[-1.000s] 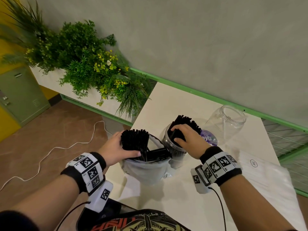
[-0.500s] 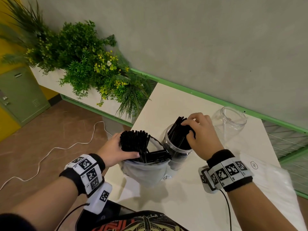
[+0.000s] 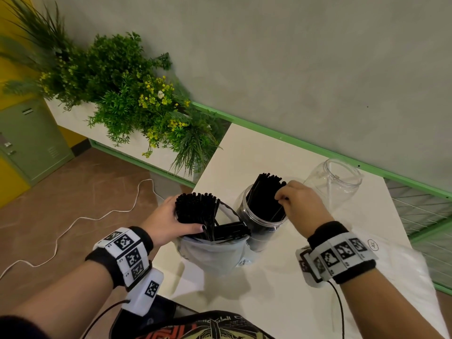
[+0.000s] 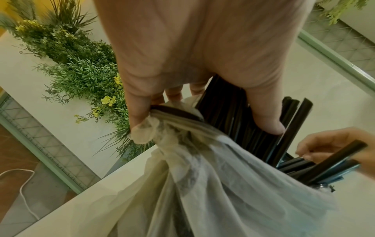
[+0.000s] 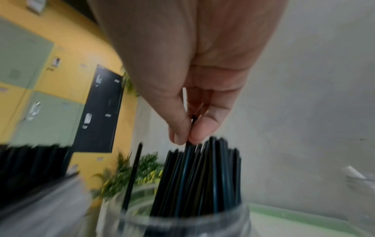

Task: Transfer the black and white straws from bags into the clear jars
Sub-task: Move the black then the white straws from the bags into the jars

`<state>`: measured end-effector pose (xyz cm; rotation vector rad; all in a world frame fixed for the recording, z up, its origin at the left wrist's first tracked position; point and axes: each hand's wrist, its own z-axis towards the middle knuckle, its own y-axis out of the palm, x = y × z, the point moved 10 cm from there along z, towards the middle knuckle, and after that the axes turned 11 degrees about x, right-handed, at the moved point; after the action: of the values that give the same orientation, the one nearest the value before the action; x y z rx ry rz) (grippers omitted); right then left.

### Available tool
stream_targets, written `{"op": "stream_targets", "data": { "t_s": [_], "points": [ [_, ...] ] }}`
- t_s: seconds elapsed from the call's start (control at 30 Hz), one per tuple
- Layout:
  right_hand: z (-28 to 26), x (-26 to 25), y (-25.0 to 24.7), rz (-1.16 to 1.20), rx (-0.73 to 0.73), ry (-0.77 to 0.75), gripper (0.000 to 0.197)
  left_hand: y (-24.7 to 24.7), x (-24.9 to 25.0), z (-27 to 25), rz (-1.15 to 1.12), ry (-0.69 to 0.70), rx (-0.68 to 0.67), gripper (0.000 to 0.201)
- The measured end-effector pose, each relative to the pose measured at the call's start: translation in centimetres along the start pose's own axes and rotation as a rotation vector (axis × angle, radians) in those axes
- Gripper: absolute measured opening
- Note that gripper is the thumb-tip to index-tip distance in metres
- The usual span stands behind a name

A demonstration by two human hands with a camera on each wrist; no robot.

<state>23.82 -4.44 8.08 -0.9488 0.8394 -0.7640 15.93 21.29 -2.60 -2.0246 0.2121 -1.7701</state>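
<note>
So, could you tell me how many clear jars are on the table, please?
2: one jar holding black straws under the right hand, and an empty jar behind it.

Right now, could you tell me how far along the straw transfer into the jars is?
Partly done. The near jar already stands full of black straws, and the right hand pinches one of them at its top. The left hand grips another bundle together with the rim of the white bag. The second jar is empty; no white straws are visible.
</note>
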Motion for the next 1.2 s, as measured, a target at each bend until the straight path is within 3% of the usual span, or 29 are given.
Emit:
{"op": "stream_targets", "data": {
  "t_s": [0.1,0.27,0.47,0.6,0.73,0.87,0.97,1.1,1.2],
  "points": [
    [0.4,0.7,-3.2,0.022,0.15,-0.006,0.016,-0.1,-0.2,0.0,0.004,-0.008,-0.002,0.078],
    [-0.1,2.0,-1.3,-0.013,0.047,0.023,0.018,0.0,0.8,-0.3,-0.017,0.007,-0.008,0.08],
    [-1.1,3.7,-0.1,0.058,0.128,0.075,0.024,-0.1,1.5,-0.6,-0.021,0.024,-0.005,0.084],
    [-0.7,4.3,-0.4,0.139,0.208,0.12,0.014,-0.1,1.2,-0.6,-0.01,0.009,-0.009,0.084],
    [-0.5,2.6,-1.8,0.055,0.297,0.069,0.024,-0.2,1.1,-0.6,0.003,0.002,-0.004,0.084],
    [-0.1,-3.6,-0.5,0.134,0.178,-0.135,0.03,-0.1,0.8,-0.5,-0.005,0.001,-0.003,0.083],
    [0.5,-5.5,2.4,0.101,0.049,-0.208,0.034,-0.2,1.3,-0.6,0.0,0.012,0.008,0.085],
    [1.7,-4.2,3.8,0.142,-0.017,-0.088,0.011,-0.2,1.7,-0.7,0.016,0.024,0.005,0.088],
    [2.8,-2.8,1.4,0.212,0.093,0.02,0.01,-0.3,1.6,-0.6,0.026,0.034,0.007,0.088]
  ]
}}
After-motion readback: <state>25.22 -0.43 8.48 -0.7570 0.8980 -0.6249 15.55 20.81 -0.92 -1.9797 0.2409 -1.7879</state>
